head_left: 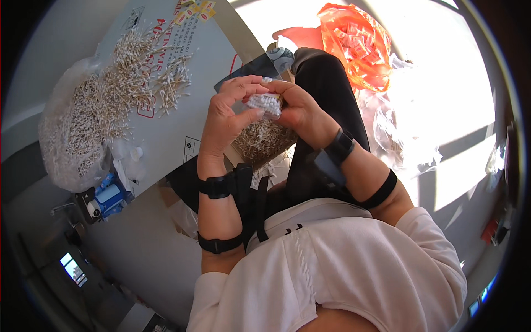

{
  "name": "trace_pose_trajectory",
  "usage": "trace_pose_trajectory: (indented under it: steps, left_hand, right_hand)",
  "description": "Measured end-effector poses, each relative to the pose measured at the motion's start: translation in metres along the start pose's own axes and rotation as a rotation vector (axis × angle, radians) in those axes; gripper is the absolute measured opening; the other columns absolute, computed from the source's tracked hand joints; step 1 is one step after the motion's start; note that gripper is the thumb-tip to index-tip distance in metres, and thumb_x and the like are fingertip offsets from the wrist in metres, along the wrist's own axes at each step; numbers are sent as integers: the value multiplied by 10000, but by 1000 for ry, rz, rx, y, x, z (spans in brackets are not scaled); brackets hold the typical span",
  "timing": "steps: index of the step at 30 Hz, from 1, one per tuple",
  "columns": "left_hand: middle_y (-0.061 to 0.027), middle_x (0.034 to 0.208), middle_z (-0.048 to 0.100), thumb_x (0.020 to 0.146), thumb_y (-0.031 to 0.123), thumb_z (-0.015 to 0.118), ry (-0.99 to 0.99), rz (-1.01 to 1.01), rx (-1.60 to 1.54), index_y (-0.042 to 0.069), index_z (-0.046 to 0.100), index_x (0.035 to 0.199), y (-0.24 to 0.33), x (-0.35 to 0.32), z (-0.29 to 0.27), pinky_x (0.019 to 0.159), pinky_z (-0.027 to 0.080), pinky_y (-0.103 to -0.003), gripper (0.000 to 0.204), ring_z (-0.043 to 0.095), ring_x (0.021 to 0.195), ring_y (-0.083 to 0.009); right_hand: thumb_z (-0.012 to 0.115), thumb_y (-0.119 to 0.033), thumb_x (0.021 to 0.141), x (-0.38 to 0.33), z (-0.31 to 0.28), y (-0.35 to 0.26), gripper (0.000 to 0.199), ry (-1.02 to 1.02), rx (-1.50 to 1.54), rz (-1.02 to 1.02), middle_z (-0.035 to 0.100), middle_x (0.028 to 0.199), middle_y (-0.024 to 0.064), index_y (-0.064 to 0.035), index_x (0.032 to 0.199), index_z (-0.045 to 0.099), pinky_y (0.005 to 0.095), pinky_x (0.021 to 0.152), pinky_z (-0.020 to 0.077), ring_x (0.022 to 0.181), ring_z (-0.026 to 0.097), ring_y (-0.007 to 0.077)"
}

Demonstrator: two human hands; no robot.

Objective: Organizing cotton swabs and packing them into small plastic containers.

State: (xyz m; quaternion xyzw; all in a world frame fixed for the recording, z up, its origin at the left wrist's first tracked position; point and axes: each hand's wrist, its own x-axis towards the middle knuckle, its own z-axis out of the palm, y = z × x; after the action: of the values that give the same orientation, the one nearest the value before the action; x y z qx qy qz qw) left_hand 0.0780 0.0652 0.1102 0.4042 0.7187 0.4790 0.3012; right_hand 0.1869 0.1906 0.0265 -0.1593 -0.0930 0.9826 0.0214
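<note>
Both hands up close: left hand [229, 108] and right hand [301, 108] each pinching a small clear packet of cotton swabs [264, 103] between them; loose swabs [138, 72] heaped on cardboard sheet [166, 133]; orange bag [357, 44] behind.

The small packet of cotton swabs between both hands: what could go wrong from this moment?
1. The small packet of cotton swabs is pinched only by fingertips of the left hand and right hand; it may slip and spill.
2. The loose swabs on the lap lie directly below; dropped ones would mix in.
3. The heap of swabs reaches toward the edge of the flat cardboard and some may roll off.
</note>
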Motion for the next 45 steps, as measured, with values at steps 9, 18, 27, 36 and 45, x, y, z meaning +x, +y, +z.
trace_pose_trajectory:
  steps: [9,18,27,36,45]
  left_hand:
    - [-85,1033,684,706,-8,763,64,-157,-347,-2,733,924,-32,-35,2,799,527,-271,219,648,896,-161]
    - [-82,838,680,712,-85,719,191,-271,-552,-32,689,812,-47,-31,11,737,567,-274,117,660,756,-155]
    - [-47,893,688,716,21,794,123,-151,-399,-2,705,915,-43,-18,13,746,529,-263,219,645,830,-126]
    - [-60,884,690,696,72,817,43,-94,-127,-4,699,914,-39,-2,11,752,517,-273,259,636,815,-126]
    - [-54,790,695,713,91,791,18,-114,-124,-11,698,867,-35,10,12,731,511,-262,207,624,765,-100]
  right_hand:
    - [492,-88,974,9,27,35,213,331,158,207,636,1064,151,31,1134,564,355,857,580,969,660,255]
    - [464,-172,1002,13,21,42,265,383,223,194,592,1109,192,44,1149,510,513,890,561,988,646,315]
    - [412,-286,1049,5,23,23,347,291,211,165,535,1185,207,19,1210,440,529,956,517,1094,589,343]
    - [325,-415,1056,10,46,22,499,461,245,105,472,1271,233,40,1251,391,556,1001,459,1188,524,375]
    - [297,-457,1052,13,43,18,546,476,240,71,460,1290,265,42,1257,383,637,1023,416,1169,538,411]
